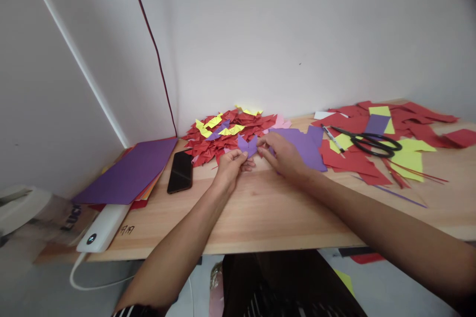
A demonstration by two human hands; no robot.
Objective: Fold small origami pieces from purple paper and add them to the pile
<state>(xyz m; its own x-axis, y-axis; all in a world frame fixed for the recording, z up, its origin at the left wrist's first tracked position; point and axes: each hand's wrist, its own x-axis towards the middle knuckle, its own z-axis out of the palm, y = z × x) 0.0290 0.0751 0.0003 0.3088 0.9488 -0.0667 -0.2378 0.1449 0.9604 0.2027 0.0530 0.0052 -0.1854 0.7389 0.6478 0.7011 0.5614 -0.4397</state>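
Note:
Between my hands is a small folded piece of purple paper (247, 145), with pointed corners at its top. My left hand (232, 164) pinches its lower edge between thumb and fingers. The fingers of my right hand (280, 152) are closed at the paper's right corner. Just behind lies a heap of folded paper pieces (208, 146), mostly red with some yellow, purple and pink. Partly under my right hand, a larger purple sheet (307, 148) rests on the wooden table (260, 218).
Black-handled scissors (375, 144), a white pen (332, 138) and red paper scraps (416, 121) lie to the right. At left are a black phone (180, 172), a stack of coloured sheets (130, 171) and a white power bank (102, 230) with a cable. A wall rises behind.

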